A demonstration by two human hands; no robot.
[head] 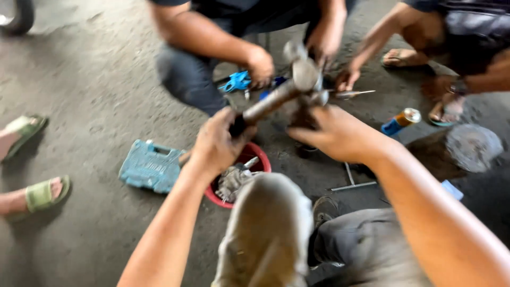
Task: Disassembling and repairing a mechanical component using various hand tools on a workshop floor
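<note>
My left hand (218, 142) grips the lower end of a long grey metal shaft (276, 98) that slants up to the right. The shaft ends in a blurred metal head (305, 72). My right hand (334, 133) holds the dark metal part just under that head. Below my hands stands a red bowl (261, 159) with metal parts in it. My knee in grey trousers (271, 228) fills the foreground. The frame is blurred by motion.
Two other people crouch opposite, their hands (260, 66) near the shaft's head and a blue tool (237, 81). A teal tool case (150, 166) lies left on the concrete floor. A spray can (401, 121) and a T-shaped wrench (351, 180) lie right. Feet in green sandals (40, 194) are at left.
</note>
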